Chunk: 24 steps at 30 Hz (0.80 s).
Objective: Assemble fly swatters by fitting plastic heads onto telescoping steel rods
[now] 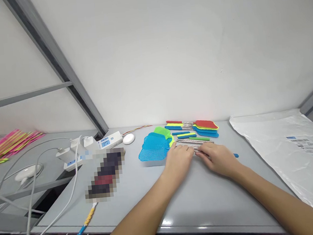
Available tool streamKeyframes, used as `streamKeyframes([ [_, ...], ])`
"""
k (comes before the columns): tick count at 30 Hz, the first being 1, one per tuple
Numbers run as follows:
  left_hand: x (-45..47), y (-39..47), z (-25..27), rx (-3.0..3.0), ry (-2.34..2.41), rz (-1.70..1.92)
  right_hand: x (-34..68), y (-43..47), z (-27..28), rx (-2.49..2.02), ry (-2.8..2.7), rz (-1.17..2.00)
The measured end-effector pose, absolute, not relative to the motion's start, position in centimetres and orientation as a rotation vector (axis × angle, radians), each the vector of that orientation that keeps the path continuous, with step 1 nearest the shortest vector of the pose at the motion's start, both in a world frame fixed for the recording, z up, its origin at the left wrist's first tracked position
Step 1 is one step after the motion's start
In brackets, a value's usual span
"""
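A fly swatter with a blue mesh head point(151, 149) lies low over the table, its head pointing left. My left hand point(178, 155) is closed around it just right of the head. My right hand point(217, 158) grips farther along, with a short length of metal rod point(195, 148) showing between the hands. A blue handle end point(236, 155) sticks out beyond my right hand. Behind the blue head lie a green swatter head point(162, 132) and part of a yellow one point(171, 141). Loose blue handles and a yellow handle point(188, 134) rest beyond my fingers, near a green handle point(199, 139).
A stack of swatters with a red one point(205, 123) on top lies by the wall. White plastic packaging point(279, 147) covers the right side. At left are a power strip point(111, 139), a white round device point(128, 138), cables and a blurred-out object point(105, 176).
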<state>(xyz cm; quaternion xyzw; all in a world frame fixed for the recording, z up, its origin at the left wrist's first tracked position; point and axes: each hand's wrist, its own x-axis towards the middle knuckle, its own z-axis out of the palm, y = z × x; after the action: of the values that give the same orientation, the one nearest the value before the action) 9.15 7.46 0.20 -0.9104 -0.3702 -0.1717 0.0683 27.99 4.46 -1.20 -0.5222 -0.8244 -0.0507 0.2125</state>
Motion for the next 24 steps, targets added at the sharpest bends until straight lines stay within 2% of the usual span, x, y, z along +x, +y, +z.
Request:
streamKeyframes([
  [12, 7.5, 8.9, 0.7, -2.753, -1.195, -0.604, 28.3, 5.2, -1.1, -1.399, -2.297, -0.325],
  [24, 7.7, 8.8, 0.9, -2.736, -1.051, -0.54, 28.1, 5.1, -1.0, -1.36, -2.284, -0.342],
])
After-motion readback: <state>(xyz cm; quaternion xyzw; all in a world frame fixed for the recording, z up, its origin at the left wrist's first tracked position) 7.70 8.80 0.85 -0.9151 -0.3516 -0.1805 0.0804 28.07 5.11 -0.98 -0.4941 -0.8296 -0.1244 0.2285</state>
